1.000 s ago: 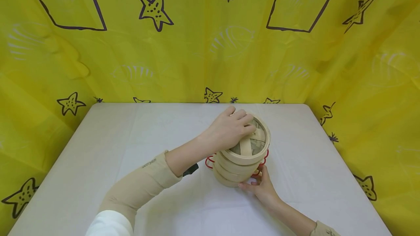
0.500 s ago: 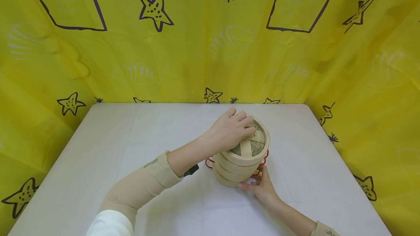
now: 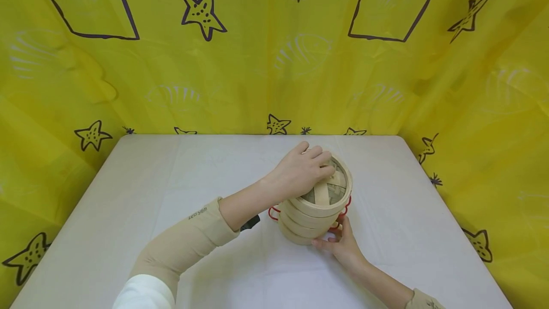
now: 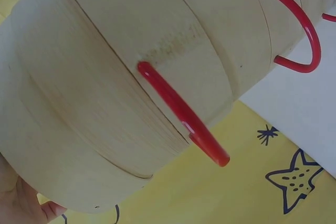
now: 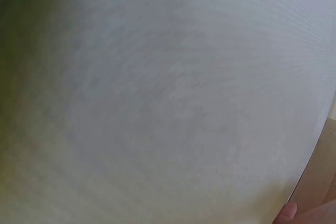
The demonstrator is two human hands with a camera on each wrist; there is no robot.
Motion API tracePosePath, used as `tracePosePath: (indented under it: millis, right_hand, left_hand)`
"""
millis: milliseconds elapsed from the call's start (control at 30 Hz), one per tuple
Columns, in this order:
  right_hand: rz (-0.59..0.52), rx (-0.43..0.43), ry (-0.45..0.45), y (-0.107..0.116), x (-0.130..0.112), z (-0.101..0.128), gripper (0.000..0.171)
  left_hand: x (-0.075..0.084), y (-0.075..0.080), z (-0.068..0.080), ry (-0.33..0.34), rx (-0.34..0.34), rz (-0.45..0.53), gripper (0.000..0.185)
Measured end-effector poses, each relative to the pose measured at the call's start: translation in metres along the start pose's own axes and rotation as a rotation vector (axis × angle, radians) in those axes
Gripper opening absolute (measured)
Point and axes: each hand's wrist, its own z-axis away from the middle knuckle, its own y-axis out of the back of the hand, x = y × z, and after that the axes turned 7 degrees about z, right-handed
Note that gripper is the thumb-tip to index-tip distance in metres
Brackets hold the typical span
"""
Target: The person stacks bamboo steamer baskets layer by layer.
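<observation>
A bamboo steamer (image 3: pixel 306 225) of stacked tiers stands on the white table, right of the middle. My left hand (image 3: pixel 300 173) reaches over its lid (image 3: pixel 339 192), fingers bent down onto the crossed straps. Low on the near right side, my right hand (image 3: pixel 345 249) holds the bottom tier between thumb and fingers. In the left wrist view the steamer's wall (image 4: pixel 121 93) fills much of the picture, with a red loop handle (image 4: pixel 184 114) sticking out and part of my left hand (image 4: pixel 21 203) at the lid end. The right wrist view catches my thumb (image 5: pixel 287 211) beside the wood.
The table (image 3: pixel 223 166) has a white covering. Around its back and sides hangs a yellow curtain (image 3: pixel 240 75) with starfish drawings. Another red loop (image 3: pixel 273 212) juts from the steamer's left side, near the dark wrist camera (image 3: pixel 250 223).
The lid has sunk very slightly with my left hand over the last second. My right hand keeps its place at the bottom tier.
</observation>
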Motion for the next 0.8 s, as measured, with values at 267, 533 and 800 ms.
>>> tracePosePath:
  millis: [267, 533, 800]
  right_hand:
    - [0.0, 0.0, 0.005, -0.0001, -0.0005, 0.0001, 0.076]
    - [-0.006, -0.008, -0.011, 0.0001, -0.0022, 0.0012, 0.075]
    - [-0.007, -0.003, -0.011, 0.0, -0.0022, 0.0009, 0.075]
  left_hand:
    - [-0.0005, -0.0004, 0.0007, -0.003, 0.015, -0.008, 0.018]
    - [0.0004, -0.0004, 0.0044, -0.01, 0.012, -0.011, 0.018]
    - [0.001, -0.0007, 0.0054, -0.001, 0.015, -0.009, 0.019]
